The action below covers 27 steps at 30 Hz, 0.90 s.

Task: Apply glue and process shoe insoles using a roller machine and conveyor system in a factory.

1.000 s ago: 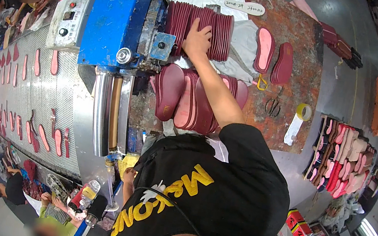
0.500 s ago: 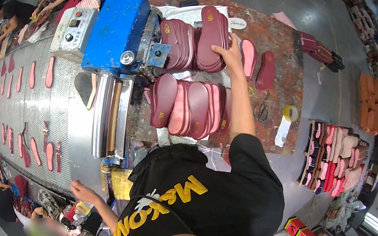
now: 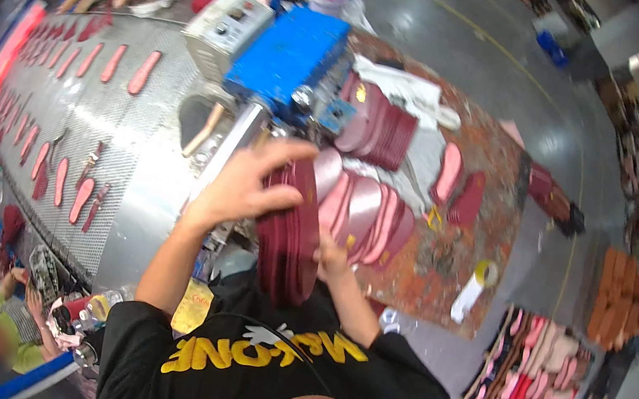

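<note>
A stack of dark red insoles is held upright close to my chest, blurred by motion. My right hand grips its right side, fingers partly hidden by the stack. At the upper end of the stack, my left hand is spread, thumb and fingers apart, thumb across its edge. On the worn table lie more dark red insoles in a leaning row. Nearer to me is a row of mixed pink and dark red insoles. A single pink insole and a dark red pile lie farther right.
A blue machine with a metal roller and a grey control box stands to the left. A mesh conveyor carries spaced pink insoles. Tape and yellow scissors lie on the table. Other people work at far left.
The insole stack in my right hand has come from the table's far side to near my chest. My left hand has risen from beside the conveyor to the stack. The view has turned.
</note>
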{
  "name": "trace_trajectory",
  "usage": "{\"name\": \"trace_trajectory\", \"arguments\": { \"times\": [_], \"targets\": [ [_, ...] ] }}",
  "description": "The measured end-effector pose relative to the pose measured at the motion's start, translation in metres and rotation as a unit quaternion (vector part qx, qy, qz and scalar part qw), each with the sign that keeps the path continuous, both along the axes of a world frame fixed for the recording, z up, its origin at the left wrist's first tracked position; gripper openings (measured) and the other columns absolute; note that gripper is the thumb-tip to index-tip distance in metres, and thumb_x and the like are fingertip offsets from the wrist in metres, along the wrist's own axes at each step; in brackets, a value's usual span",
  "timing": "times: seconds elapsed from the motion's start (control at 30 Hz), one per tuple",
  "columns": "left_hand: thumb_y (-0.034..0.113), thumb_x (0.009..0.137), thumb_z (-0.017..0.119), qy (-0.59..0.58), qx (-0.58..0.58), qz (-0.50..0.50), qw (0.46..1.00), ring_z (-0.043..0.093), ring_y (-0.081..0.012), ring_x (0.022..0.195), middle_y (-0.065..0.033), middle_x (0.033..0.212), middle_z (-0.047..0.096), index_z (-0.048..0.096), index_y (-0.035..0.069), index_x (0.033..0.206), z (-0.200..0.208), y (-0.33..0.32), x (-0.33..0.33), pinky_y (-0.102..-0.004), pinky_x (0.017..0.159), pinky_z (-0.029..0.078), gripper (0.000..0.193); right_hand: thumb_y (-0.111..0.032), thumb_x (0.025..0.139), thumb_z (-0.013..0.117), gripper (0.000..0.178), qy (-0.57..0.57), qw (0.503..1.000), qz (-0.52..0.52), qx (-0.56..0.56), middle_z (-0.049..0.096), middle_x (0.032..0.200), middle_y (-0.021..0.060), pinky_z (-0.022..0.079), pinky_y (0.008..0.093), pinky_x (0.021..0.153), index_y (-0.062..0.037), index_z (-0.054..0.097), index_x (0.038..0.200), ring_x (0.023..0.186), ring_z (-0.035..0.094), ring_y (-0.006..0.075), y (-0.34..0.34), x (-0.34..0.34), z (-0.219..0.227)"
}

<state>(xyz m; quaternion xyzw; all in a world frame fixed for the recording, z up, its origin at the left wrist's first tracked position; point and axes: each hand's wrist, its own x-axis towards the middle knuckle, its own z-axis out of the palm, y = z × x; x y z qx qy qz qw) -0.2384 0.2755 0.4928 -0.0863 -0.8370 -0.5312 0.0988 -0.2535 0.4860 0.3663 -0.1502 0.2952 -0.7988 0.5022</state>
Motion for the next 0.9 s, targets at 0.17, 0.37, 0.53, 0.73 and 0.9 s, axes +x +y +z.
{"name": "trace_trajectory", "arguments": {
  "times": [0.17, 0.37, 0.53, 0.73, 0.9],
  "targets": [
    [0.039, 0.079, 0.066, -0.062, -0.05, -0.024, 0.997, 0.061, -0.0366, 0.086, -0.0172, 0.094, 0.063, 0.055, 0.006, 0.109, -0.034, 0.001, 0.023, -0.0406, 0.075, 0.048, 0.046, -0.035, 0.076, 0.066, 0.084, 0.022, 0.997, 0.075, -0.012, 0.041, 0.137, 0.0104, 0.03, 0.0337, 0.107, 0.0006, 0.026, 0.14, 0.127, 0.04, 0.0203, 0.002, 0.024, -0.032],
    [0.042, 0.079, 0.066, -0.071, -0.125, -0.04, 0.989, 0.062, -0.0331, 0.083, -0.0139, 0.091, 0.063, 0.055, 0.006, 0.103, -0.023, 0.015, 0.011, -0.0381, 0.073, 0.048, 0.045, -0.058, 0.085, 0.055, 0.078, -0.022, 0.995, 0.022, 0.09, 0.048, 0.131, 0.0115, 0.041, 0.0365, 0.1, -0.0023, 0.035, 0.136, 0.117, 0.051, 0.022, -0.002, 0.02, -0.035],
    [0.044, 0.08, 0.064, -0.115, -0.132, -0.053, 0.983, 0.062, -0.0334, 0.08, -0.0147, 0.083, 0.064, 0.059, 0.006, 0.097, -0.025, 0.007, 0.001, -0.0398, 0.069, 0.046, 0.042, -0.055, 0.085, 0.056, 0.077, 0.062, 0.992, -0.004, 0.113, 0.05, 0.128, 0.012, 0.042, 0.0361, 0.098, -0.0003, 0.036, 0.134, 0.114, 0.052, 0.021, -0.012, 0.015, -0.033],
    [0.053, 0.078, 0.061, -0.075, -0.14, 0.031, 0.987, 0.06, -0.0373, 0.065, -0.0184, 0.064, 0.059, 0.061, 0.003, 0.08, -0.029, 0.015, 0.001, -0.0439, 0.059, 0.045, 0.05, -0.057, 0.084, 0.056, 0.079, 0.022, 0.99, 0.006, 0.143, 0.049, 0.129, 0.0137, 0.042, 0.0384, 0.099, -0.0004, 0.035, 0.134, 0.116, 0.051, 0.0234, -0.002, 0.018, -0.041],
    [0.054, 0.08, 0.057, -0.043, -0.177, 0.057, 0.982, 0.06, -0.0375, 0.062, -0.018, 0.062, 0.059, 0.061, 0.003, 0.078, -0.035, 0.018, 0.001, -0.0451, 0.057, 0.044, 0.051, -0.06, 0.082, 0.055, 0.081, -0.07, 0.986, -0.014, 0.148, 0.049, 0.13, 0.0148, 0.041, 0.042, 0.1, -0.0031, 0.035, 0.136, 0.117, 0.05, 0.0267, 0.009, 0.045, -0.059]
  ]
}}
